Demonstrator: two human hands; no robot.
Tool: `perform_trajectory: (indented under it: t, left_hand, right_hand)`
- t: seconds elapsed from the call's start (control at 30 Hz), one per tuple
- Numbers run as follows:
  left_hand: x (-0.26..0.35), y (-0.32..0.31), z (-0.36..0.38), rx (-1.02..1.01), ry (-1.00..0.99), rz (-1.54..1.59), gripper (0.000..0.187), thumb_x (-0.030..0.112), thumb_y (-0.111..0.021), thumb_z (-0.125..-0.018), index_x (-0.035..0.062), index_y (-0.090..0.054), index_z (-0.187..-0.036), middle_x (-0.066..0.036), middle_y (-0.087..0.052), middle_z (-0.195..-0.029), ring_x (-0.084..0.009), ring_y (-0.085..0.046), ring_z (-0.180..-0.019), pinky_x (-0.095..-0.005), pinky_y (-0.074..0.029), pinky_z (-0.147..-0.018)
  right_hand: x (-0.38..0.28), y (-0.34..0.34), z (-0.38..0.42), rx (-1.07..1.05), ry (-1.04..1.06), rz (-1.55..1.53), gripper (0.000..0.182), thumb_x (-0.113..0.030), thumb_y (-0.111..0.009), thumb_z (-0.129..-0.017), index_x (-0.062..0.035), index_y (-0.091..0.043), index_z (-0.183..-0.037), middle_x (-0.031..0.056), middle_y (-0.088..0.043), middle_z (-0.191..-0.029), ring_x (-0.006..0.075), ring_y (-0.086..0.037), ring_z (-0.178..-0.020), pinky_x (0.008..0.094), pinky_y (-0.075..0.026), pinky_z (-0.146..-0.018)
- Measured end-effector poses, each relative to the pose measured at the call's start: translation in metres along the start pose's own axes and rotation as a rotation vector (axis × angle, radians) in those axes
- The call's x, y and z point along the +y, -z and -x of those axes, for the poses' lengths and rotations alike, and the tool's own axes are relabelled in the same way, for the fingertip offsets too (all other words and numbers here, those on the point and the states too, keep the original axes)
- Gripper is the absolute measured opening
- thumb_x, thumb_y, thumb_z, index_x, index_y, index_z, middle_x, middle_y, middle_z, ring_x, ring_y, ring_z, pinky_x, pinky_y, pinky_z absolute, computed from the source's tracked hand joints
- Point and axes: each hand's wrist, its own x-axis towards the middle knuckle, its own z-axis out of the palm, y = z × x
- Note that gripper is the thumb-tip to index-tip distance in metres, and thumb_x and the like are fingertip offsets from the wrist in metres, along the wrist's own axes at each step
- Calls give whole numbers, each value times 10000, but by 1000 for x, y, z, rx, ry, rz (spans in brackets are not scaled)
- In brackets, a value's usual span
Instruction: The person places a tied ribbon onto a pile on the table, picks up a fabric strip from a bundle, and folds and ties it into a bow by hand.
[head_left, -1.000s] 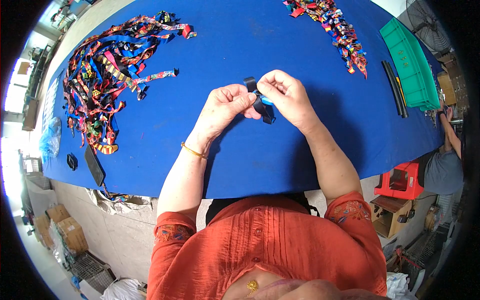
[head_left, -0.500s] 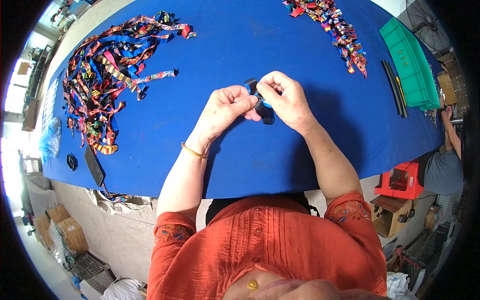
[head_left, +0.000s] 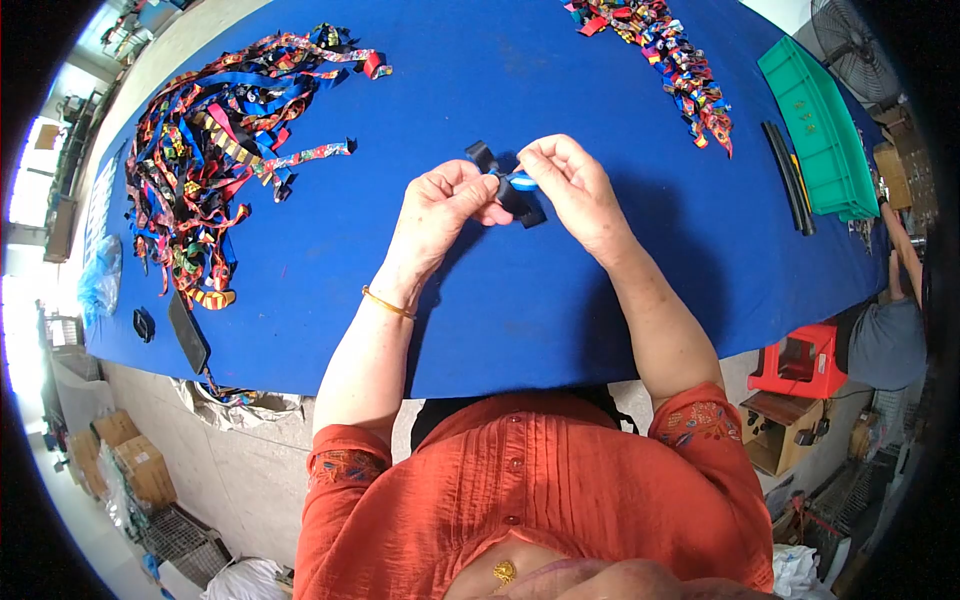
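A black and blue ribbon piece [head_left: 522, 203] is held up between my two hands, above the blue cloth of the table [head_left: 500, 310]. My left hand [head_left: 447, 205] pinches its middle between thumb and fingers, and a dark loop sticks up past the fingertips. My right hand [head_left: 568, 185] has its thumb and index finger closed on the blue part at the right side. A dark end hangs below, between the hands.
A large heap of patterned ribbons [head_left: 190, 150] lies at left, a strip of bunched ribbons [head_left: 690, 80] at upper right. Beyond are a green crate [head_left: 820, 130], dark rods [head_left: 788, 180], a red stool [head_left: 800, 362] and a co-worker's arm [head_left: 903, 250] at the right edge.
The ribbon piece has turned and moved slightly up and left, showing more of its blue part. My left hand has shifted a little left, and my right fingers have drawn slightly away from the left ones.
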Motion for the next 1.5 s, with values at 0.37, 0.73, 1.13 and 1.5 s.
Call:
perform_trajectory:
  t: [0.37, 0.73, 1.13, 1.5]
  left_hand:
    - [-5, 3, -1, 37, -1, 17, 140, 153, -697, -968, 43, -638, -903, -58, -697, -832, -148, -708, -790, -275, -567, -745]
    - [0, -1, 0, 13, 40, 75, 202, 213, -631, -1016, 13, -651, -994, -94, -723, -887, -143, -700, -761, -273, -579, -732]
    - [-6, 0, 0, -15, -5, 82, 193, 239, -592, -1041, 57, -578, -979, -107, -722, -873, -144, -700, -680, -273, -576, -646]
    - [0, -1, 0, 31, 35, 121, 189, 203, -490, -1055, 39, -580, -1030, -154, -723, -853, -184, -693, -654, -285, -563, -626]
  right_hand:
    - [-1, 0, 3, -75, -96, 26, 103, -97, -664, -983, -14, -624, -1030, -13, -630, -890, 45, -578, -791, 224, -492, -687]
    - [-7, -7, 6, -48, -130, -27, 135, -105, -665, -986, 3, -653, -1066, 56, -701, -920, 91, -669, -780, 246, -550, -706]
    - [0, -6, 5, -75, -148, -57, 151, -160, -647, -1004, -16, -648, -1050, 36, -700, -865, 71, -650, -778, 227, -517, -672]
    - [-5, -3, 7, -135, -199, 75, 166, -179, -644, -1012, -26, -650, -1076, 15, -688, -889, 65, -627, -800, 224, -500, -706]
